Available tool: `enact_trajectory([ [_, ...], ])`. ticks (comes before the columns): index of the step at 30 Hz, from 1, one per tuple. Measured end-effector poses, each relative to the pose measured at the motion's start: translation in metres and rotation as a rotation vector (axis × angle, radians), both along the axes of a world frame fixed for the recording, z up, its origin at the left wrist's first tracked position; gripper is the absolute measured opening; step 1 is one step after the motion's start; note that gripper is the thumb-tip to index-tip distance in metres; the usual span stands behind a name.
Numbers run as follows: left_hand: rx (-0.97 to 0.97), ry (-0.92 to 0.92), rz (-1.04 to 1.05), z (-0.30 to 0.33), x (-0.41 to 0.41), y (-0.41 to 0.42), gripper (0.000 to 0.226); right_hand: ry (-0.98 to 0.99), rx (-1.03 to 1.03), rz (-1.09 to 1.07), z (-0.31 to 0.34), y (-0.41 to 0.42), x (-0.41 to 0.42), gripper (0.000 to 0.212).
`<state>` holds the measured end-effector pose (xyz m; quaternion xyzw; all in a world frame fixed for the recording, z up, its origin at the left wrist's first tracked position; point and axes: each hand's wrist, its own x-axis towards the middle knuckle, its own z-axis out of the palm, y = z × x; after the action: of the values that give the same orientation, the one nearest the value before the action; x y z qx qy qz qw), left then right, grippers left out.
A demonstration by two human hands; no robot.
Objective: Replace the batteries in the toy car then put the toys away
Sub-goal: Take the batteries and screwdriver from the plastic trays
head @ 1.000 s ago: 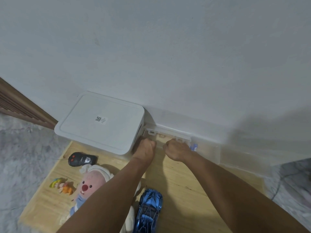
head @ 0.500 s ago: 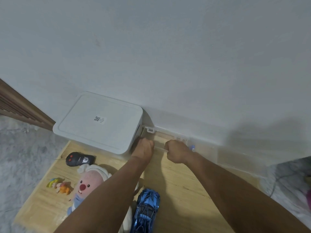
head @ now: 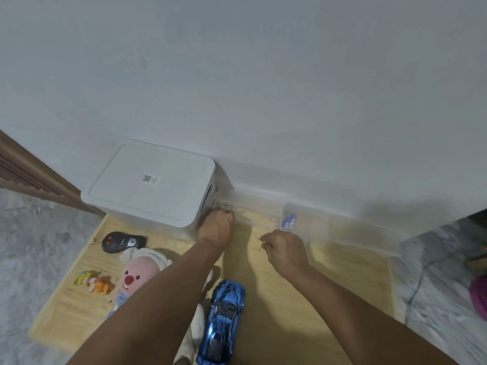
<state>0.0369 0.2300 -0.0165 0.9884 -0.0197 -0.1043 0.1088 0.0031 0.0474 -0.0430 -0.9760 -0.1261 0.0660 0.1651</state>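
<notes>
The blue toy car (head: 224, 322) lies on the wooden board (head: 329, 280), close to me between my forearms. A clear plastic case (head: 253, 206) stands against the wall with blue batteries (head: 288, 221) showing at its right side. My left hand (head: 217, 229) is curled on the case's left front corner. My right hand (head: 286, 248) hovers over the board just in front of the case, pinched on a thin dark tool (head: 261, 240) whose tip points left. A black remote control (head: 122, 242) lies at the left.
A white lidded storage bin (head: 152, 180) stands against the wall, left of the case. A pink plush toy (head: 139, 270) and a small colourful figurine (head: 92, 281) lie left of my left arm. Grey marble floor surrounds the board, with something pink (head: 479, 299) at the far right.
My right hand has come back from the case toward me and to the right, now with the thin tool in it. The blue batteries show more fully. My left hand stays at the case.
</notes>
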Motion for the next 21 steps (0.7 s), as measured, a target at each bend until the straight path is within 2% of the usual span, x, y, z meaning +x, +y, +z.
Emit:
enact_trajectory([
  [3, 0.122, -0.040, -0.061, 0.007, -0.012, -0.001, 0.030, 0.200, -0.112, -0.091, -0.003, -0.005, -0.013, 0.020],
  [9, 0.200, -0.063, -0.071, 0.010, -0.034, -0.006, 0.026, 0.236, -0.197, -0.134, -0.011, -0.015, -0.033, 0.016],
  [13, 0.127, -0.060, -0.162, 0.005, -0.040, -0.020, 0.031, 0.211, -0.089, -0.210, -0.012, -0.024, -0.039, 0.021],
  [16, 0.085, -0.146, -0.268, -0.003, -0.041, -0.033, 0.033, 0.152, -0.001, -0.343, -0.008, -0.034, -0.042, 0.022],
  [21, 0.085, -0.289, -0.374, -0.004, -0.040, -0.060, 0.031, 0.073, 0.083, -0.330, 0.000, -0.052, -0.043, 0.045],
])
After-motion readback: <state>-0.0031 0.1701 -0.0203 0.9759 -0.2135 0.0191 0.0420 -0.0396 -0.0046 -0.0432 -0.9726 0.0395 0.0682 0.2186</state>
